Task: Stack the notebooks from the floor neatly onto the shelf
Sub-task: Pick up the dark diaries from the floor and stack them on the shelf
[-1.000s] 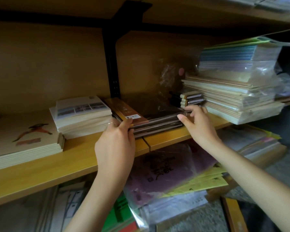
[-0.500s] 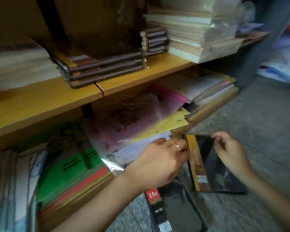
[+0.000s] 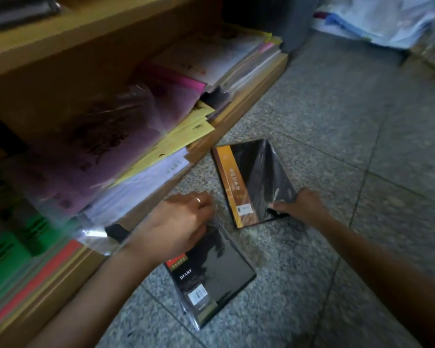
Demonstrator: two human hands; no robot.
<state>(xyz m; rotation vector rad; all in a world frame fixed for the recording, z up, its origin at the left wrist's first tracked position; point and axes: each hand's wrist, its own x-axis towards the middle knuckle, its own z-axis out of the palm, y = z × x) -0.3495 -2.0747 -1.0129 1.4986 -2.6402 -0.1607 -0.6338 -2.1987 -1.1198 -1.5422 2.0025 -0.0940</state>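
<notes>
A glossy, film-wrapped black notebook (image 3: 256, 182) is pinched by the right hand (image 3: 302, 205); the DIARY notebook (image 3: 211, 275) is gripped by the left hand (image 3: 176, 227) on speckled stone floor (image 3: 337, 136).

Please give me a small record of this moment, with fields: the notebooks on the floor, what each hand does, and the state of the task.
notebooks on floor: two, both black and plastic-wrapped
orange-spine notebook: flat on floor, farther from the person
DIARY notebook: flat on floor, nearer
left hand: on the DIARY notebook's top edge
right hand: pinching the orange-spine notebook's lower right corner
floor: grey speckled tiles
task state: neither notebook lifted yet
</notes>
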